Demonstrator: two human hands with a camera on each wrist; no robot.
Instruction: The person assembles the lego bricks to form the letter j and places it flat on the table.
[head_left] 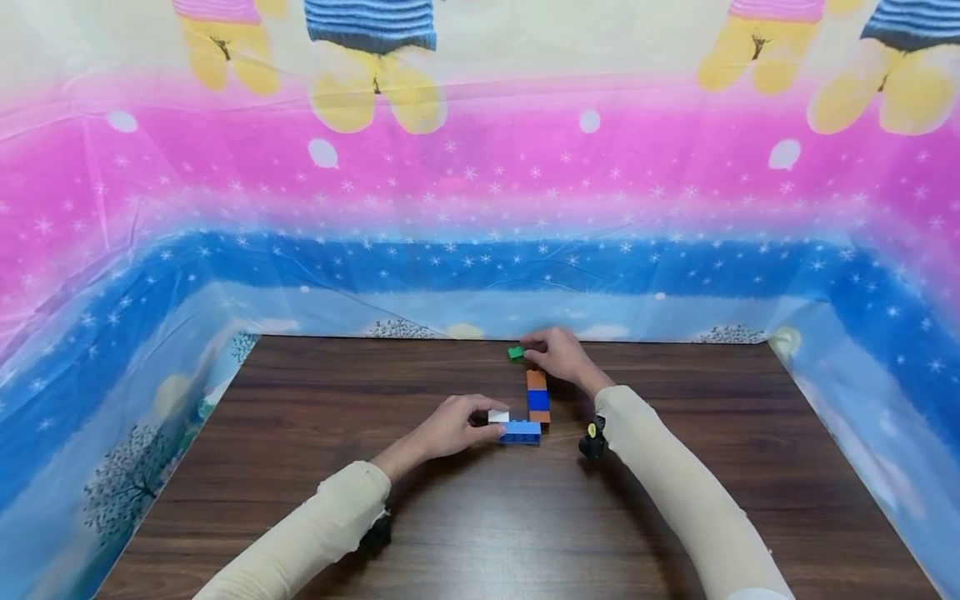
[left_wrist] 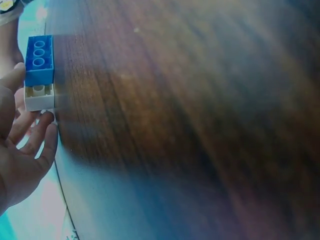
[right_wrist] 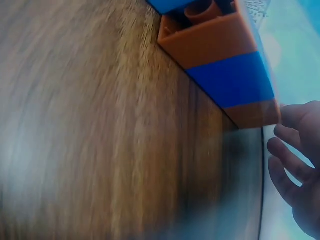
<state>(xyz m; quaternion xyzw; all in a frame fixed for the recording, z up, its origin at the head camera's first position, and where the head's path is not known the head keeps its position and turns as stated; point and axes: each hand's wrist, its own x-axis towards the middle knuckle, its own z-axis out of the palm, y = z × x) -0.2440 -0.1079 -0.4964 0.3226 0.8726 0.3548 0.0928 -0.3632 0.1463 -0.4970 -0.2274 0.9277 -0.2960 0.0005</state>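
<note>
My left hand [head_left: 453, 427] pinches a white brick [head_left: 498, 416] and a light blue brick [head_left: 521, 432] that sit against each other. Its thumb is at the blue one and its forefinger at the white one. In the left wrist view the blue brick [left_wrist: 40, 60] turns its hollow, tubed underside to the camera, and so does the white brick [left_wrist: 39, 97]. A row of orange, dark blue and orange bricks [head_left: 537, 401] runs back from the blue brick's right end. Beyond it, my right hand [head_left: 558, 354] holds a small green brick [head_left: 516, 353] at its fingertips; the right wrist view hides that brick.
The bricks are on a dark wood-grain table [head_left: 300, 433], toward its back edge. A printed cloth [head_left: 480, 258] hangs behind the table and along both sides. Small black cameras [head_left: 592, 437] are strapped at the wrists, under the cream sleeves.
</note>
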